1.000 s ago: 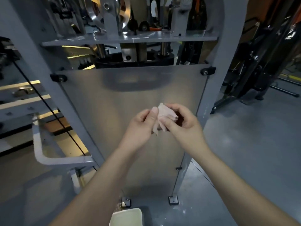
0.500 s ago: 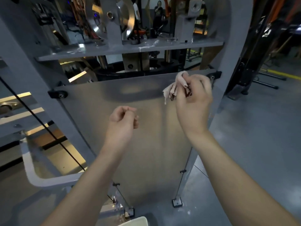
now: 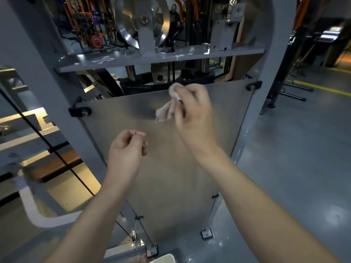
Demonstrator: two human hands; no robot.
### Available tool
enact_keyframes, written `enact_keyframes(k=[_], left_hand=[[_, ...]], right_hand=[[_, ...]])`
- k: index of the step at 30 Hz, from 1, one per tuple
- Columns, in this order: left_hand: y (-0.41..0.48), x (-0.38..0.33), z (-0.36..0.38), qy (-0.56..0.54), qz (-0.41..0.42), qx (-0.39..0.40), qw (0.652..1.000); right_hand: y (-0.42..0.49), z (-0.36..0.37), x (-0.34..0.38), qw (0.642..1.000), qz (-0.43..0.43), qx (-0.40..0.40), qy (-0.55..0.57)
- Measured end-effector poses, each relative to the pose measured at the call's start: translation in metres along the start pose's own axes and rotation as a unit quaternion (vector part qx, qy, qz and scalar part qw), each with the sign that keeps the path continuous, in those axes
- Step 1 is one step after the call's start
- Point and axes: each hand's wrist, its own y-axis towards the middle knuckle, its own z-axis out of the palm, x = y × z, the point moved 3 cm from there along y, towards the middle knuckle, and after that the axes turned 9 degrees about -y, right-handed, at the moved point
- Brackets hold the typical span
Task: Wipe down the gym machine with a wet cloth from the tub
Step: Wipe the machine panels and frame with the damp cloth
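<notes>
My right hand (image 3: 193, 109) grips a pale pink cloth (image 3: 167, 109) bunched in its fingers and holds it against the upper edge of the gym machine's frosted front panel (image 3: 171, 177). A loose tail of the cloth hangs to the left of the hand. My left hand (image 3: 127, 149) hovers lower in front of the panel, fingers loosely curled and holding nothing. The white rim of the tub (image 3: 163, 258) shows at the bottom edge, by the machine's foot.
Grey frame uprights (image 3: 266, 54) flank the panel, and a grey shelf (image 3: 152, 57) with a silver pulley (image 3: 142, 21) crosses above it. A black cable (image 3: 57, 154) runs diagonally at left. Other gym equipment (image 3: 290, 76) stands at right on the grey floor.
My hands have separated: the left let go of the cloth and dropped back, while the right carried the cloth up to the panel's top and then slid it leftward along the edge.
</notes>
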Motion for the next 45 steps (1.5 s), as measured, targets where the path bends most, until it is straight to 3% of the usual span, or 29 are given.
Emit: enact_keyframes(k=[5, 11, 15, 18, 21, 24, 29, 33, 38, 42, 45], left_hand=[[-0.01, -0.003, 0.007, -0.015, -0.004, 0.012, 1.0], [-0.019, 0.0, 0.025, -0.016, -0.011, 0.004, 1.0], [-0.029, -0.001, 0.037, 0.001, 0.003, 0.004, 1.0], [-0.037, 0.001, 0.055, 0.015, 0.029, 0.025, 0.999], [-0.044, 0.007, 0.088, 0.027, 0.047, 0.091, 0.994], [-0.054, 0.012, 0.128, 0.03, 0.032, 0.152, 0.987], [-0.067, 0.031, 0.18, 0.047, -0.011, 0.13, 0.99], [-0.08, 0.038, 0.208, 0.011, -0.056, 0.15, 0.987], [-0.087, 0.039, 0.233, 0.03, -0.055, 0.244, 0.968], [-0.084, 0.037, 0.24, 0.132, 0.03, 0.206, 0.969], [-0.077, 0.042, 0.237, 0.237, 0.142, 0.174, 0.945]], right_hand=[[0.007, -0.036, -0.039, 0.991, 0.1, -0.072, -0.049], [0.001, 0.003, 0.001, 0.997, -0.008, 0.02, -0.075], [-0.013, -0.001, -0.007, 0.996, -0.048, 0.08, -0.016], [-0.031, -0.029, -0.04, 0.991, 0.056, 0.096, 0.07], [-0.049, -0.057, -0.073, 0.957, 0.182, 0.178, 0.141], [-0.062, -0.079, -0.106, 0.938, 0.216, 0.212, 0.17], [-0.089, -0.114, -0.151, 0.948, 0.254, 0.161, 0.106], [-0.108, -0.13, -0.171, 0.947, 0.224, 0.196, 0.12], [-0.108, -0.136, -0.207, 0.965, 0.211, 0.14, 0.069], [-0.078, -0.141, -0.225, 0.984, 0.124, 0.116, -0.048], [-0.046, -0.143, -0.228, 0.992, 0.068, 0.066, -0.082]])
